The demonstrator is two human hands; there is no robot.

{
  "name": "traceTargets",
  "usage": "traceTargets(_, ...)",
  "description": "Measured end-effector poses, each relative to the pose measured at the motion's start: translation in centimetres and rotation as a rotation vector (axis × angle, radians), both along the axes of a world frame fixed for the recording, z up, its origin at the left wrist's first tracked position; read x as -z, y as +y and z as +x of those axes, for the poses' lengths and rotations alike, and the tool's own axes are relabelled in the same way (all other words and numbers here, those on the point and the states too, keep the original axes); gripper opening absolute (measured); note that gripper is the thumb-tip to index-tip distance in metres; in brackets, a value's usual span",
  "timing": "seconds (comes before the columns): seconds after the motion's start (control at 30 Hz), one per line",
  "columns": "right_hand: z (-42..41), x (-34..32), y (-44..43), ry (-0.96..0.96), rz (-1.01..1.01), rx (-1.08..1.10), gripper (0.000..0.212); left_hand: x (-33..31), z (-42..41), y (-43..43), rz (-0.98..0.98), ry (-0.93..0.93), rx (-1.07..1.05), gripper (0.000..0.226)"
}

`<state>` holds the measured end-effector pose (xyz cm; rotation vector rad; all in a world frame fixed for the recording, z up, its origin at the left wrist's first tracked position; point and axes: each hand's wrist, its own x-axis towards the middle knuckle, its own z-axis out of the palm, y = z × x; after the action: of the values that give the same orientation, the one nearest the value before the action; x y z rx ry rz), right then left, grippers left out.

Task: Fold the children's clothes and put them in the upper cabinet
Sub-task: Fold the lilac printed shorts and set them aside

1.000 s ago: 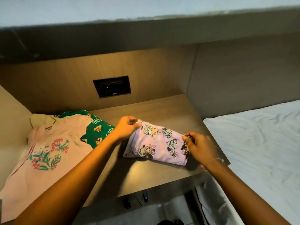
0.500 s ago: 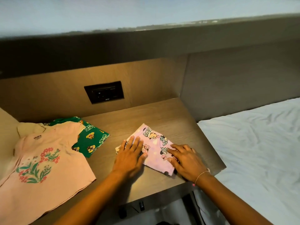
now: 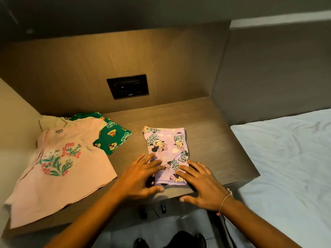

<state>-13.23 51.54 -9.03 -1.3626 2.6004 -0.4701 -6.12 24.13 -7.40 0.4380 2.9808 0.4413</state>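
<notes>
We're looking at a wooden desk mid-frame, a black socket panel on its warm-lit back wall, white-sheeted bed at right, grey wall upper right.

Bedroom: bed beside wooden desk

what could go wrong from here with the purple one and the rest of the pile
The folded purple garment sits near the shelf's front edge; a push from the left hand or right hand could slide it off. The pink t-shirt overhangs that edge, unfolded, and may slip down.
</notes>
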Motion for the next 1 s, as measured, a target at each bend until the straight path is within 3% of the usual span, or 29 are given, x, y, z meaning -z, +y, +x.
traceTargets(0.1,0.7,0.7,-0.1,0.073,0.011,-0.008,0.076,1.1,2.7,1.2,-0.092,-0.058,0.015,0.096)
traceTargets(0.2,1.8,1.2,0.0,0.18,-0.134,0.005,0.054,1.7,4.3,2.4,-0.058,0.062,-0.027,0.08)
traceTargets(0.3,3.3,1.3,0.1,0.101,-0.32,0.106,0.041,1.8,5.6,3.3,0.153,0.192,-0.106,0.055)
traceTargets(0.37,3.8,0.4,-0.2,-0.072,-0.428,0.206,0.03,1.2,6.2,3.8,0.309,0.216,-0.227,0.041)
traceTargets(0.47,3.2,-2.3,-1.1,-0.304,-0.538,0.339,0.032,-1.0,5.1,4.1,0.659,0.114,-0.458,0.031)
traceTargets(0.53,1.8,-4.2,-2.0,-0.345,-0.547,0.369,0.031,-2.3,3.3,3.8,0.75,0.061,-0.522,0.032)
traceTargets(0.67,-3.0,-6.3,-4.5,-0.189,-0.376,0.438,0.03,-3.3,-1.8,2.3,0.706,0.016,-0.6,0.03)
traceTargets(0.77,-6.1,-5.6,-6.4,-0.07,-0.147,0.452,0.032,-2.7,-5.5,1.4,0.523,0.061,-0.687,0.026)
traceTargets(0.83,-6.8,-4.2,-7.1,-0.022,0.02,0.433,0.039,-1.7,-6.7,1.3,0.294,0.053,-0.723,0.033)
traceTargets(0.9,-6.6,-2.9,-7.2,-0.014,0.05,0.444,0.042,-0.7,-6.6,1.8,0.173,0.097,-0.742,0.037)
traceTargets(1.0,-6.8,-2.3,-6.8,-0.11,-0.032,0.458,0.051,-0.2,-5.1,2.4,0.3,0.206,-0.84,0.047)
